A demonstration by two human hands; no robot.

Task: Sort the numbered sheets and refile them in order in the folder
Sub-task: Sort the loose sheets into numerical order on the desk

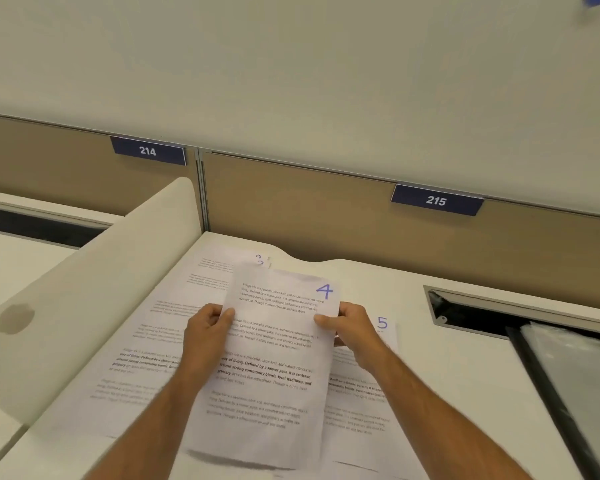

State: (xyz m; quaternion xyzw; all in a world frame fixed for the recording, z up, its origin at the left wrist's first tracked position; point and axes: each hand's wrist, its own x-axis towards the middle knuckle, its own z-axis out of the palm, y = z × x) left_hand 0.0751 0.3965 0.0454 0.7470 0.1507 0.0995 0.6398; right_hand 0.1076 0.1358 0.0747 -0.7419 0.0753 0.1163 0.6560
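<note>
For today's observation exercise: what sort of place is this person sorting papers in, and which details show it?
Probably a shared office or study room with numbered desk bays. Signs: the number plates 214 and 215 on the tan partition, and the cable hatch set into the white desk.

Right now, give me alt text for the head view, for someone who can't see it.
Both hands, left and right, hold sheet 4 by its side edges above a white desk. Sheet 5 lies under it on the right, and another sheet lies on the left. Partition labels read 214 and 215.
</note>
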